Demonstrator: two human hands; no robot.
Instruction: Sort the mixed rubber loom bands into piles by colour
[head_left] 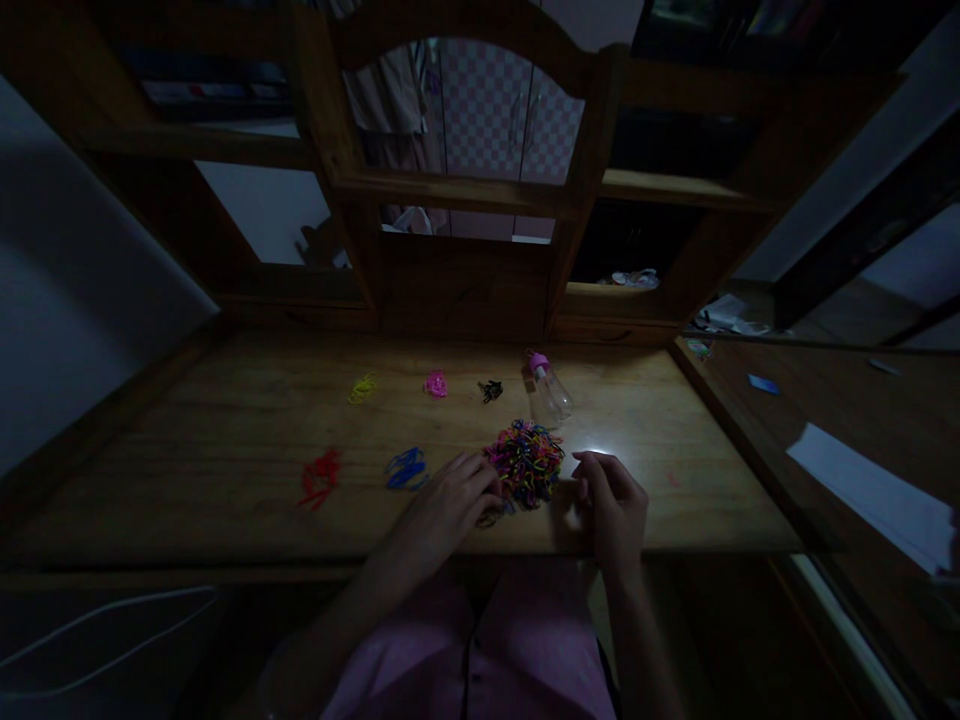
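A heaped pile of mixed coloured rubber bands (527,462) lies on the wooden desk before me. My left hand (466,488) rests at the pile's left edge, its bent fingers closed on the bands there. Just right of the pile, apart from it, my right hand (616,498) is held with curled fingers; what they hold, if anything, is hidden. Sorted by colour, smaller heaps lie to the left and behind: red bands (321,478), blue bands (406,468), yellow bands (362,388), pink bands (436,384) and black bands (490,391).
Behind the pile, a clear bottle with a pink cap (550,388) lies on its side. A wooden shelf unit (465,285) closes off the desk's back. Paper sheets (877,490) and a small blue card (763,384) lie on the surface at right. The light is dim.
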